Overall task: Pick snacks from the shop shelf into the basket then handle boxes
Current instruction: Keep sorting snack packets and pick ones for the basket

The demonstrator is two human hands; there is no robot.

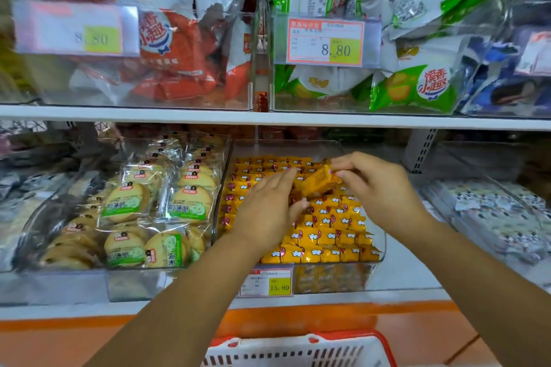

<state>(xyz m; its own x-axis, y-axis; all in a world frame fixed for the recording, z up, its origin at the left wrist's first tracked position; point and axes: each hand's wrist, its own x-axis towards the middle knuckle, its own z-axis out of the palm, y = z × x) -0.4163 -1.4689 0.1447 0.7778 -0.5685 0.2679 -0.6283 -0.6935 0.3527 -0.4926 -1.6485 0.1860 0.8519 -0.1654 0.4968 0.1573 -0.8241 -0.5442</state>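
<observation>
My right hand (377,188) pinches one yellow snack packet (319,180), my left hand (268,211) lies flat and open beside it, the basket (298,347) waits at six o'clock, and the boxes are not yet handled.

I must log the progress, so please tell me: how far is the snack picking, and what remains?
Done: nothing confirmed; only part of the red-rimmed basket shows, with no snack visible in it. In hand: the right hand pinches one yellow snack packet above the clear bin, while the left hand lies open over the packets. Left: putting it in the basket, then the boxes.
</observation>
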